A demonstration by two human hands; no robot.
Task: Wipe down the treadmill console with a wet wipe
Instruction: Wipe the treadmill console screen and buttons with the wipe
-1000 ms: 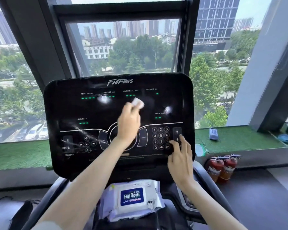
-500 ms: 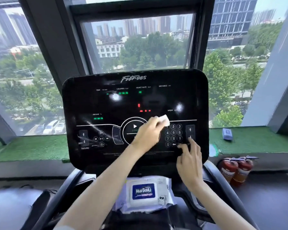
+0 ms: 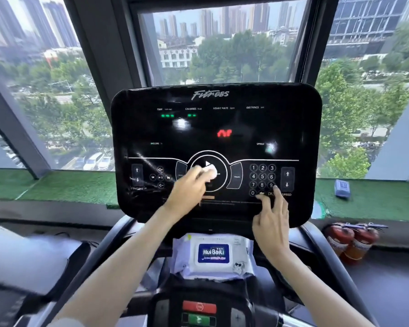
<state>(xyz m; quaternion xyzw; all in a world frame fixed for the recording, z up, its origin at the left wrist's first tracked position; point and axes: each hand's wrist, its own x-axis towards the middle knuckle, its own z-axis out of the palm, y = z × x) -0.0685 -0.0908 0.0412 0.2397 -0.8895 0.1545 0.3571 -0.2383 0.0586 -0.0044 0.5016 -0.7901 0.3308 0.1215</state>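
The person's left hand [image 3: 187, 192] has its fingers bunched round a small white wet wipe [image 3: 210, 172], pushing it onto the round play button right in the middle of the black treadmill console [image 3: 215, 128]. The right hand [image 3: 270, 223] is spread out with straight fingers, tips touching the console's bottom right just under the number keypad [image 3: 262, 179] by the OK key, gripping nothing. The left wrist and forearm cut across the lower middle of the panel and hide some of the small print there, and the right hand covers part of the lower edge. A pack of wipes [image 3: 213, 253] with a blue label sits just below the console, between the two forearms. Nearer the camera there's a red button [image 3: 199, 306] with a green button [image 3: 198, 319] under it. Behind everything is a big window, with a fake grass sill [image 3: 69, 187] running along it, and a little blue object [image 3: 342, 188] lies on the grass off to the right, well apart from the console. Two red fire extinguishers [image 3: 350, 241] stand side by side below that sill
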